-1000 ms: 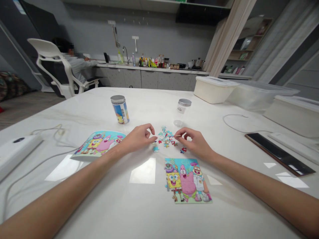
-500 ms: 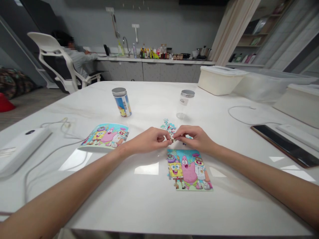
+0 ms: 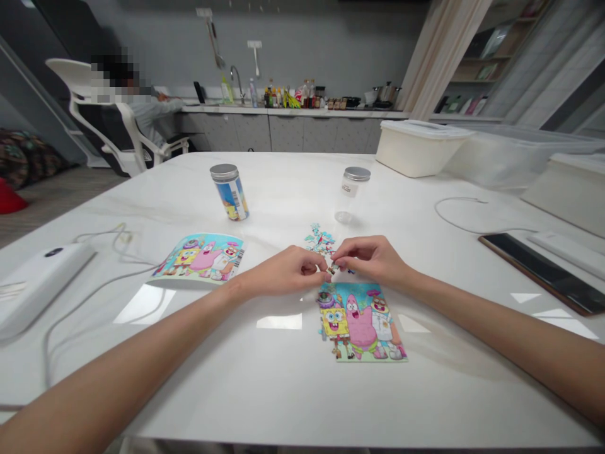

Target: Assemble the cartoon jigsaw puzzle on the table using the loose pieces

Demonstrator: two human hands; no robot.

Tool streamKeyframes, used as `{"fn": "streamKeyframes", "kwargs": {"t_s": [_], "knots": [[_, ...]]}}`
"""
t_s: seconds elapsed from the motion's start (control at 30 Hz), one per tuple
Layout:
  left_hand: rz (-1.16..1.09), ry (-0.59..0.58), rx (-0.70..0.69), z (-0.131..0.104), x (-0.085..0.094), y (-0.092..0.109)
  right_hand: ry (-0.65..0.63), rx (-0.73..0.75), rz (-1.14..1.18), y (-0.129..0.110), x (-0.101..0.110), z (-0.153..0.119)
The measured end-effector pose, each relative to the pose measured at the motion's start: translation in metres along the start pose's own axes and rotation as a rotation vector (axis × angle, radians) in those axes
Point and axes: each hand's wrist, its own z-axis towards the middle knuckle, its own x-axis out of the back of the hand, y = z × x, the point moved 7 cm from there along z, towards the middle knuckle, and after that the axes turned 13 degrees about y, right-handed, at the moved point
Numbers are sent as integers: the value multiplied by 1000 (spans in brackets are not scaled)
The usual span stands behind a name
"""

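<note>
A partly assembled jigsaw puzzle with cartoon figures lies flat before me, its left edge uneven. Just beyond its top edge my two hands meet, fingertips close together. My right hand pinches a small puzzle piece between thumb and fingers. My left hand is closed too, its thumb and forefinger at a small brownish bit at the same spot; whether it is the same piece I cannot tell. Loose puzzle pieces lie in a small heap behind the hands, partly covered by the right one.
A curved picture sheet lies left. Farther back stand a printed jar and a clear jar. A white device with cables is at far left, a phone at right, storage boxes behind. A person sits beyond.
My fingertips have drawn slightly apart around the small piece, and my left hand sits a little lower. The puzzle and jars stay in place; the view has shifted slightly.
</note>
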Motion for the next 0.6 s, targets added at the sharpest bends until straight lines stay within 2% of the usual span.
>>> {"fn": "streamKeyframes", "kwargs": {"t_s": [0.2,0.5,0.6], "knots": [[-17,-1,9,-2,0,2,-48,47,-8,-5,-4,0],[-78,7,41,1,-1,-4,-188,95,32,-10,-5,-5],[-95,23,62,2,1,-6,-195,93,31,-10,-6,-6]]}}
